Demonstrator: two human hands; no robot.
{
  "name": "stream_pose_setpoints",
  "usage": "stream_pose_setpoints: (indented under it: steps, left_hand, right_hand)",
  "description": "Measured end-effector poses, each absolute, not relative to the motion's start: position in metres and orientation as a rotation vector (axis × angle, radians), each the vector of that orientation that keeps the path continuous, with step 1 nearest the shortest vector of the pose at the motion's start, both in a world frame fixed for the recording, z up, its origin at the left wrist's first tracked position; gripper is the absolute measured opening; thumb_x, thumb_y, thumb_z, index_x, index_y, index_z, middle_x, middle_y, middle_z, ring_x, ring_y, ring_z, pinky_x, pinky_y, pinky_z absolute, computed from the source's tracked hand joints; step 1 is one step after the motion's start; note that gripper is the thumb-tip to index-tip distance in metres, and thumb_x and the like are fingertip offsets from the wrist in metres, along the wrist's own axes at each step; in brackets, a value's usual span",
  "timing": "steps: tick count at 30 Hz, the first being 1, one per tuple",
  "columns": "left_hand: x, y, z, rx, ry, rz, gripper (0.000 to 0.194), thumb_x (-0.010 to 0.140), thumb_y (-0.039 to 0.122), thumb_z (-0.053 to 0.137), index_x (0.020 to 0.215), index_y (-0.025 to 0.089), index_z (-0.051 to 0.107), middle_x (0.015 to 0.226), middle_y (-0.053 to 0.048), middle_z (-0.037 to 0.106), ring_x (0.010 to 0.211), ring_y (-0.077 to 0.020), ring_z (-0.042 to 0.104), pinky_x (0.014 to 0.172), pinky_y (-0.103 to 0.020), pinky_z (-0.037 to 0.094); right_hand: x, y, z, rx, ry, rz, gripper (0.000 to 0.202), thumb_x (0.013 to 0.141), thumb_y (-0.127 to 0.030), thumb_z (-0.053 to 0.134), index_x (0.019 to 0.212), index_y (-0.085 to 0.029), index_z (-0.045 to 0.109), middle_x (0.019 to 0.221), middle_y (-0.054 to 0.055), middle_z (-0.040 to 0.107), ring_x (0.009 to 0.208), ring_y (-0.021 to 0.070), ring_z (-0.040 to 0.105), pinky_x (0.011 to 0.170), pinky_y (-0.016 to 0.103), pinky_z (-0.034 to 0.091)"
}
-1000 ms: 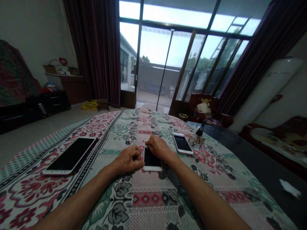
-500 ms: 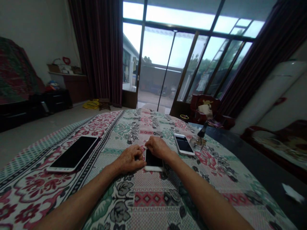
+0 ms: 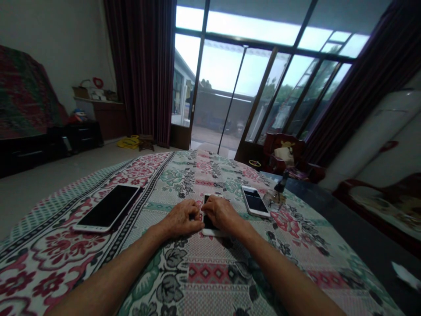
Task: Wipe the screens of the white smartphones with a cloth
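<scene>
One glassy, oblong phone (image 3: 209, 223) lies on cloth (image 3: 279, 267), right hand (image 3: 221, 213) over it, fingers bunched, left hand (image 3: 182, 218) alongside, curled, thumb apart.

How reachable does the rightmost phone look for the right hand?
Probably yes: the rightmost phone lies close beside the right hand, with only tablecloth between them and nothing on top.

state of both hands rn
Left hand: curled, thumb at edge of middle phone; grip unclear.
Right hand: fingers bent over the same phone; grip unclear.
</scene>
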State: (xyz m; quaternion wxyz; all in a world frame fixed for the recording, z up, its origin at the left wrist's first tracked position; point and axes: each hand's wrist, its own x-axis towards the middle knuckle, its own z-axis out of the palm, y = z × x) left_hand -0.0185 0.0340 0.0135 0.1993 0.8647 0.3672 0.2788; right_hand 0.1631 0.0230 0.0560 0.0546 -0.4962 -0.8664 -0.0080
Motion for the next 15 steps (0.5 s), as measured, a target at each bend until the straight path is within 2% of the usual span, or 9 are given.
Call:
stream_pose_setpoints:
  steps: [11,15]
  left_hand:
    - [-0.019,0.036,0.011,2.422,1.011,0.789,0.015,0.072,0.024,0.066,0.063,0.018,0.055,0.083,0.0,0.058,0.083,-0.016,0.054,0.076,-0.027,0.041]
    - [-0.019,0.036,0.011,2.421,1.033,0.761,0.017,0.072,0.027,0.067,0.062,0.018,0.056,0.08,0.001,0.057,0.08,-0.0156,0.054,0.073,-0.027,0.04]
  right_hand:
    - [0.157,0.06,0.058,-1.65,-2.58,-0.167,0.029,0.092,-0.018,0.046,0.092,-0.018,0.074,0.092,0.009,0.067,0.084,0.017,0.058,0.069,0.025,0.034]
    - [0.156,0.077,0.056,-1.697,-2.496,-0.192,0.029,0.091,-0.018,0.046,0.086,-0.018,0.075,0.093,0.009,0.068,0.083,0.0175,0.059,0.069,0.025,0.034]
